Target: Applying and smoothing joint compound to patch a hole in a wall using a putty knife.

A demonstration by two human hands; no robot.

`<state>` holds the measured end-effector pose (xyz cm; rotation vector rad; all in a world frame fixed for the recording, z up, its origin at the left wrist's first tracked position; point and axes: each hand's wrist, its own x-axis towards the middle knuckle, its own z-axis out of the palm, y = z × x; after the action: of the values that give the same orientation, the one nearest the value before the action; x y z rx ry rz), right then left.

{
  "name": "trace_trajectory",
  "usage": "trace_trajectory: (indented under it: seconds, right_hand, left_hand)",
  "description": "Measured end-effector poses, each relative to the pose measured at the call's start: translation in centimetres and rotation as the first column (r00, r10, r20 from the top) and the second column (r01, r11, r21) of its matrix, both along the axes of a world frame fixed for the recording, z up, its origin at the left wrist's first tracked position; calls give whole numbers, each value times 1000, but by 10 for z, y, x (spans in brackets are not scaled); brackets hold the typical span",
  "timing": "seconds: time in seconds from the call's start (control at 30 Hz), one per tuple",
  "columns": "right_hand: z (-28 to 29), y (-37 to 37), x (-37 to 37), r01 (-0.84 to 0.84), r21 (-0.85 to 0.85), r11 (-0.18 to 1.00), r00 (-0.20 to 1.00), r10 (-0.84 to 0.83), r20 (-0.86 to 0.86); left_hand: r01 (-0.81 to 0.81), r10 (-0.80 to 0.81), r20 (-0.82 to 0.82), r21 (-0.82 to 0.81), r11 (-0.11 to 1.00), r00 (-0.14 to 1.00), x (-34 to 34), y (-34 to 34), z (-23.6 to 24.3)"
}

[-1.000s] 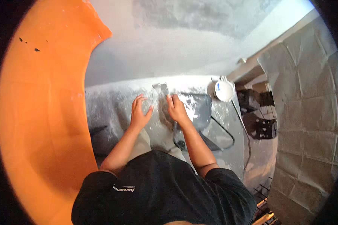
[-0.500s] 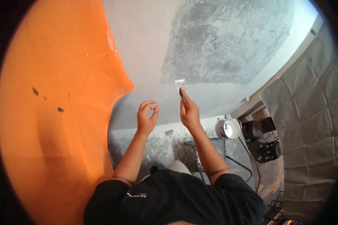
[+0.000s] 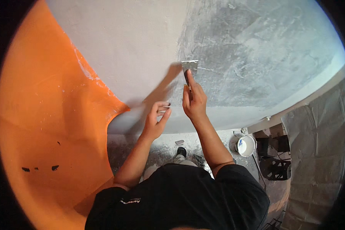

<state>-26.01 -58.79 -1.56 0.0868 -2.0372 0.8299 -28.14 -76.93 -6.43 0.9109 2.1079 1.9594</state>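
Note:
In my right hand (image 3: 196,101) is a putty knife (image 3: 193,65) with a flat metal blade and dark handle; the index finger lies stretched along it. White paste shows along the blade's front edge, which is at or close to the wall (image 3: 142,46). The blade is by the left border of a darker grey, streaky patch (image 3: 253,57). My left hand (image 3: 155,122) is raised to the left of the right one, its fingers bent and apart from the thumb. It appears to hold nothing, though a small dark spot shows by the fingertips.
An orange sheet or panel (image 3: 65,126) fills the left side. On the floor at right stands a white bucket (image 3: 246,146) with white paste inside, near a black crate-like object (image 3: 275,169). A greyish sheet (image 3: 318,153) hangs at far right. A small block (image 3: 179,142) lies below the wall.
My view and body have shifted nearer the wall. The putty knife has moved up to the patch's left border. My left hand's thumb and fingers have changed from a near loop to a looser bend.

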Motion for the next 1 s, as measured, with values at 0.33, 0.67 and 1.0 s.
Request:
trace_trajectory:
  seconds: [0.33, 0.67, 1.0]
  right_hand:
    - [8, -19, -8, -334, -843, 422, 924, 323, -205]
    - [32, -19, -4, -238, -917, 320, 879, 472, -64]
    - [31, -15, -30, -181, -777, 603, 945, 325, 32]
  left_hand:
    - [160, -301, 300, 415, 896, 905, -36, 73, 35]
    - [325, -486, 270, 473, 819, 831, -45, 74, 45]
    - [-66, -99, 360, 419, 906, 928, -37, 101, 58]
